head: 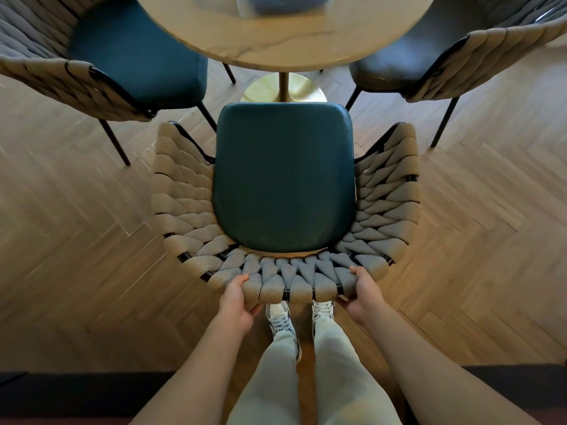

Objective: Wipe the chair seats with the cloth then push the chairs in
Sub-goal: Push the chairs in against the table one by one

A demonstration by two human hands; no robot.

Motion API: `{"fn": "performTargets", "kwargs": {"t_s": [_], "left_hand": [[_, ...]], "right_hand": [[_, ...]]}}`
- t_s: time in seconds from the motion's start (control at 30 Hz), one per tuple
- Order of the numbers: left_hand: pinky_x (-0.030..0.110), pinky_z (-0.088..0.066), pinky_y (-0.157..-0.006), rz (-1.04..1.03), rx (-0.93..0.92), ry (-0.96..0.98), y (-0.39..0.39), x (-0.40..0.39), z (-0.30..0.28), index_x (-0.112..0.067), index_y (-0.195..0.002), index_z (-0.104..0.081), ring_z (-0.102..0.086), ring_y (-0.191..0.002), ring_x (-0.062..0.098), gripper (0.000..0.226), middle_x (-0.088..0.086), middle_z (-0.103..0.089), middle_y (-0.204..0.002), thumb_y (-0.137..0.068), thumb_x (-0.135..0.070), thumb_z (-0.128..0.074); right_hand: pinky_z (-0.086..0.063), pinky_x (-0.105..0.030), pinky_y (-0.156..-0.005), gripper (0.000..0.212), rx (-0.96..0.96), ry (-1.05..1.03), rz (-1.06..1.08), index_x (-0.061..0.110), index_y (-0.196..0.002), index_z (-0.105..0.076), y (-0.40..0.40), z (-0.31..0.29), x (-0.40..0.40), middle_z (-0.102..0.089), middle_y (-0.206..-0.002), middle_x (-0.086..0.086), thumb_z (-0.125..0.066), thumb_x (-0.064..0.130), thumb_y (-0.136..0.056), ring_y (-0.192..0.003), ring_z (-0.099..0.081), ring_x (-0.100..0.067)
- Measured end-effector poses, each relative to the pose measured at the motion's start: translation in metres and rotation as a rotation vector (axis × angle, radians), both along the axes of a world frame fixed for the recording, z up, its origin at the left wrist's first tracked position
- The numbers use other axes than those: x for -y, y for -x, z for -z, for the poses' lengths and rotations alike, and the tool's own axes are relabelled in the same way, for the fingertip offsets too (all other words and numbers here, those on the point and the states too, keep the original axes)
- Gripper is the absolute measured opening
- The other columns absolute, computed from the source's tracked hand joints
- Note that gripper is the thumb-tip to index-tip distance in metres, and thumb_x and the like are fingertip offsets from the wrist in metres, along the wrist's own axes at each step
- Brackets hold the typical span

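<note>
Teal-seated chair [283, 176] gripped at its woven backrest [285, 279], facing the round table [276, 41].

Left hand [237, 297] and right hand [360, 294] each curl closed over the backrest's top rail, one at either end of its near curve, thumbs under. Its seat lies just beyond the hands, front edge short of the table rim. Two more chairs flank it: one left [129, 53], one right [408, 59], both seats partly under the tabletop.

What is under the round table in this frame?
Under the round table, a brass-coloured pedestal base stands on the wood floor. The side chairs' teal seats reach partly beneath its edge. The middle chair, gripped by both hands, covers the base's near part.
</note>
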State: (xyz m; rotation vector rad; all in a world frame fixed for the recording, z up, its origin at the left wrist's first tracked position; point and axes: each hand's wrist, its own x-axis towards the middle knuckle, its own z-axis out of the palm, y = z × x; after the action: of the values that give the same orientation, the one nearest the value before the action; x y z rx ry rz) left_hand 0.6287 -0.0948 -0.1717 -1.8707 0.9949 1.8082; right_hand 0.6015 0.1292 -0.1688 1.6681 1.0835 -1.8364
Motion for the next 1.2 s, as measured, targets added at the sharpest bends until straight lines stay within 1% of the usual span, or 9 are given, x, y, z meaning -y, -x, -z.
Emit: {"fn": "performTargets", "kwargs": {"t_s": [0.1, 0.23, 0.43, 0.57, 0.67, 0.83, 0.97, 1.1, 1.2], "left_hand": [[0.047, -0.047, -0.088, 0.020, -0.023, -0.006, 0.015, -0.001, -0.002, -0.015, -0.142, -0.039, -0.056, -0.105, 0.035, 0.060, 0.019, -0.053, -0.131, -0.089, -0.026, -0.064], [0.046, -0.046, -0.093, 0.011, -0.022, -0.007, 0.020, -0.006, -0.002, -0.016, -0.142, -0.038, -0.055, -0.106, 0.035, 0.059, 0.018, -0.053, -0.129, -0.090, -0.026, -0.063], [0.044, -0.049, -0.089, -0.032, -0.004, 0.004, 0.017, -0.009, -0.004, -0.015, -0.143, -0.036, -0.054, -0.106, 0.036, 0.062, 0.019, -0.051, -0.130, -0.089, -0.027, -0.065], [0.045, -0.049, -0.092, -0.030, 0.016, -0.004, 0.009, -0.009, -0.005, -0.013, -0.141, -0.039, -0.055, -0.100, 0.035, 0.060, 0.018, -0.053, -0.113, -0.089, -0.027, -0.065], [0.047, -0.048, -0.096, -0.001, 0.016, 0.001, 0.009, -0.006, -0.005, -0.014, -0.141, -0.038, -0.055, -0.098, 0.033, 0.059, 0.015, -0.052, -0.108, -0.090, -0.026, -0.065], [0.050, -0.047, -0.099, 0.016, 0.017, 0.011, 0.012, -0.003, -0.007, -0.017, -0.145, -0.033, -0.053, -0.109, 0.036, 0.063, 0.019, -0.049, -0.131, -0.090, -0.025, -0.064], [0.050, -0.047, -0.097, 0.051, 0.016, 0.022, 0.019, 0.003, -0.005, -0.019, -0.144, -0.034, -0.052, -0.114, 0.037, 0.062, 0.019, -0.048, -0.134, -0.090, -0.025, -0.063], [0.045, -0.048, -0.084, 0.070, 0.011, 0.027, 0.026, 0.002, -0.006, -0.018, -0.142, -0.036, -0.055, -0.106, 0.035, 0.058, 0.017, -0.052, -0.121, -0.090, -0.026, -0.063], [0.045, -0.047, -0.085, 0.071, 0.004, 0.031, 0.026, 0.000, -0.007, -0.017, -0.142, -0.037, -0.055, -0.102, 0.034, 0.056, 0.015, -0.051, -0.114, -0.092, -0.025, -0.061]], "right_hand": [[-0.053, -0.052, -0.087, 0.049, -0.011, -0.010, -0.030, 0.010, -0.133, -0.046, 0.014, -0.001, 0.000, -0.059, -0.123, -0.018, -0.063, 0.019, -0.088, -0.107, -0.060, -0.036], [-0.052, -0.045, -0.064, 0.049, 0.000, -0.012, -0.052, 0.010, -0.132, -0.043, 0.021, 0.000, -0.005, -0.059, -0.121, -0.019, -0.063, 0.021, -0.088, -0.093, -0.063, -0.035], [-0.053, -0.044, -0.065, 0.049, 0.020, -0.013, -0.069, 0.010, -0.134, -0.044, 0.019, 0.002, -0.005, -0.063, -0.113, -0.018, -0.062, 0.021, -0.090, -0.093, -0.064, -0.034], [-0.049, -0.040, -0.062, 0.036, 0.008, -0.007, -0.087, 0.007, -0.126, -0.049, 0.016, -0.001, -0.004, -0.065, -0.100, -0.015, -0.058, 0.019, -0.093, -0.085, -0.065, -0.029], [-0.051, -0.041, -0.065, 0.039, 0.009, -0.018, -0.081, 0.007, -0.128, -0.049, 0.016, 0.001, -0.002, -0.064, -0.108, -0.016, -0.059, 0.019, -0.092, -0.092, -0.064, -0.030], [-0.054, -0.048, -0.083, 0.052, 0.018, -0.027, -0.009, 0.011, -0.135, -0.044, 0.018, 0.002, 0.002, -0.058, -0.125, -0.019, -0.065, 0.020, -0.088, -0.108, -0.060, -0.036], [-0.053, -0.050, -0.091, 0.053, 0.006, -0.013, 0.059, 0.012, -0.135, -0.044, 0.022, 0.002, 0.006, -0.056, -0.127, -0.020, -0.067, 0.019, -0.087, -0.110, -0.059, -0.037], [-0.054, -0.050, -0.090, 0.049, -0.002, 0.000, 0.070, 0.012, -0.130, -0.047, 0.024, 0.003, 0.007, -0.058, -0.126, -0.019, -0.067, 0.019, -0.087, -0.109, -0.060, -0.037], [-0.055, -0.050, -0.086, 0.049, 0.003, -0.003, 0.056, 0.011, -0.129, -0.047, 0.024, 0.003, 0.006, -0.058, -0.124, -0.019, -0.068, 0.019, -0.086, -0.109, -0.060, -0.037]]}}
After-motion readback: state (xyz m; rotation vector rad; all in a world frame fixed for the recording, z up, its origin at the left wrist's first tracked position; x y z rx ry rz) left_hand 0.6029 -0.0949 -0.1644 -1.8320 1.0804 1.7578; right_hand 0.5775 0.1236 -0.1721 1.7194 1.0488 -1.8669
